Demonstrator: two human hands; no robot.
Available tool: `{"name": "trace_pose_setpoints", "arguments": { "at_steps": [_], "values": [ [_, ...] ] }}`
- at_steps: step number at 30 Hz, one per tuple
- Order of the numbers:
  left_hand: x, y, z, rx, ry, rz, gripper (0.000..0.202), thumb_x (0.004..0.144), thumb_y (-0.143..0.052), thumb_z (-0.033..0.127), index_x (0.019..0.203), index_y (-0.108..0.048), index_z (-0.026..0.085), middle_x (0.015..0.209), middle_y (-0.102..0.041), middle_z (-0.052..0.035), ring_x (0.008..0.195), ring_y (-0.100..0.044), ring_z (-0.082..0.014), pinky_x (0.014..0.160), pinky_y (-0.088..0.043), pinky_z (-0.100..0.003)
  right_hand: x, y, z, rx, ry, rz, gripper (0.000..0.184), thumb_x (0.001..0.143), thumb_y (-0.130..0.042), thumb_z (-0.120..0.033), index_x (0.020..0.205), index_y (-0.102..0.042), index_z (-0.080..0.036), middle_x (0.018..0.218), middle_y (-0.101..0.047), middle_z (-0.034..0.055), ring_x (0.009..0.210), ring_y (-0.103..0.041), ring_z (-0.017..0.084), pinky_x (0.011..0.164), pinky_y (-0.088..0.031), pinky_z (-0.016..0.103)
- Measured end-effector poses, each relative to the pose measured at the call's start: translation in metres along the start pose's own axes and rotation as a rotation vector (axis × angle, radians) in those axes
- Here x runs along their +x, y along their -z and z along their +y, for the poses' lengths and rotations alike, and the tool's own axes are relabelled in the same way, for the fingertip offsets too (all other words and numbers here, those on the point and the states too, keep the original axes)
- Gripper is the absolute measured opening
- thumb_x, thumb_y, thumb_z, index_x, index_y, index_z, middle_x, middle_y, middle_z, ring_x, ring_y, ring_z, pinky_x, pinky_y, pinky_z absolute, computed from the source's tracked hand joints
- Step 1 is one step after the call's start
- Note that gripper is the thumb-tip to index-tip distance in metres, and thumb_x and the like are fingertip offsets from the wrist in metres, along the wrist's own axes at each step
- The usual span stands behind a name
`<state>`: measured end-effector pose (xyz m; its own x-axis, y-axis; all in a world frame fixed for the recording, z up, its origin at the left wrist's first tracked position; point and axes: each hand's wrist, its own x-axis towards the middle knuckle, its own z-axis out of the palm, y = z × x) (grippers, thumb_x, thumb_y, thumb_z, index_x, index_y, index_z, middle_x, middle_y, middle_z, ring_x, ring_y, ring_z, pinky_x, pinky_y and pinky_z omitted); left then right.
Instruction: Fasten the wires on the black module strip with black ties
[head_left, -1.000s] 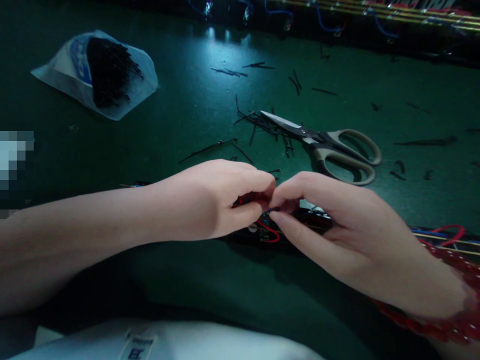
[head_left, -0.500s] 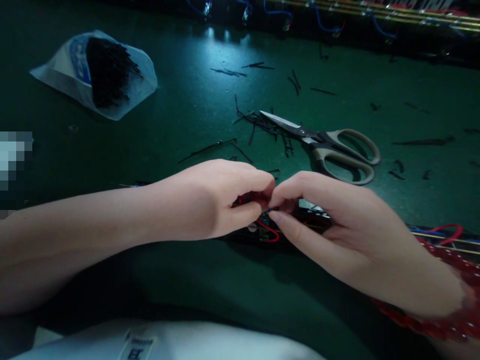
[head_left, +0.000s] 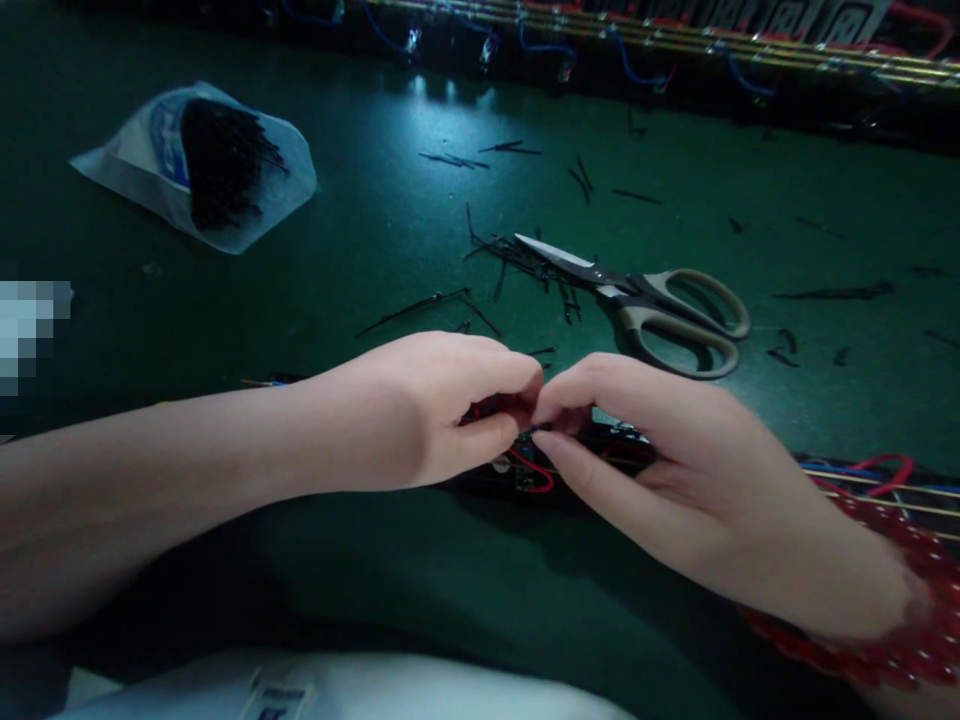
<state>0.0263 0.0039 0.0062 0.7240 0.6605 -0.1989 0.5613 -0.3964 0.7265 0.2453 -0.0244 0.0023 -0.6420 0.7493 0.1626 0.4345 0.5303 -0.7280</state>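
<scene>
Both hands meet over a long, dark strip of electronics (head_left: 525, 478) with red and blue wires, lying across the table. My left hand (head_left: 461, 385) is closed, thumb and fingers pinched together above the strip, with a bit of red showing between them. Touching its fingertips, my right hand (head_left: 690, 440) pinches something tiny and dark bluish between thumb and forefinger. What exactly either hand holds is hidden or too small to name. A loop of red wire (head_left: 550, 481) curves just below the fingertips. Red beads circle my right wrist.
Scissors (head_left: 615, 285) with grey-black handles lie beyond my right hand, partly over a pile of thin black strips (head_left: 506, 252). An open plastic bag (head_left: 292, 185) of similar black strips lies back left. Another wired strip (head_left: 585, 70) runs along the far edge.
The view has shifted slightly, so the table items sit a little lower and the hands slightly left. Both hands keep nearly the same pinching pose at the strip.
</scene>
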Motion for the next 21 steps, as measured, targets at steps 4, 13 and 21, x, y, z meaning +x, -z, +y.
{"name": "trace_pose_setpoints", "arguments": {
  "at_steps": [4,13,21],
  "values": [
    [-0.001,-0.0003,0.0007,0.004,-0.007,-0.007,0.012,0.09,-0.056,0.012,0.081,-0.06,0.02,0.077,-0.06,0.0049,0.072,-0.052,-0.0103,0.065,-0.035,-0.022,-0.0006,0.0015,-0.0007,0.012,-0.027,-0.008,0.009,0.097,-0.058,-0.017,0.098,-0.066,-0.022,0.089,-0.075,0.0024,0.075,-0.069,0.015,0.059,-0.053,0.025],
    [-0.0012,-0.0011,0.0008,-0.012,-0.018,0.0,0.012,0.091,-0.056,0.012,0.083,-0.06,0.02,0.078,-0.061,0.005,0.073,-0.053,-0.0101,0.067,-0.036,-0.022,0.0001,0.0018,-0.0016,0.004,-0.024,-0.009,0.009,0.097,-0.058,-0.017,0.097,-0.066,-0.022,0.089,-0.075,0.0026,0.073,-0.068,0.015,0.058,-0.052,0.026],
    [-0.002,-0.0002,0.0004,-0.014,-0.011,0.001,0.012,0.091,-0.055,0.013,0.083,-0.061,0.02,0.078,-0.061,0.0049,0.073,-0.053,-0.0102,0.067,-0.036,-0.022,0.0019,-0.0008,-0.0012,0.001,-0.009,0.0,0.009,0.097,-0.058,-0.017,0.096,-0.065,-0.021,0.089,-0.074,0.0023,0.076,-0.067,0.014,0.06,-0.052,0.024]
  ]
}}
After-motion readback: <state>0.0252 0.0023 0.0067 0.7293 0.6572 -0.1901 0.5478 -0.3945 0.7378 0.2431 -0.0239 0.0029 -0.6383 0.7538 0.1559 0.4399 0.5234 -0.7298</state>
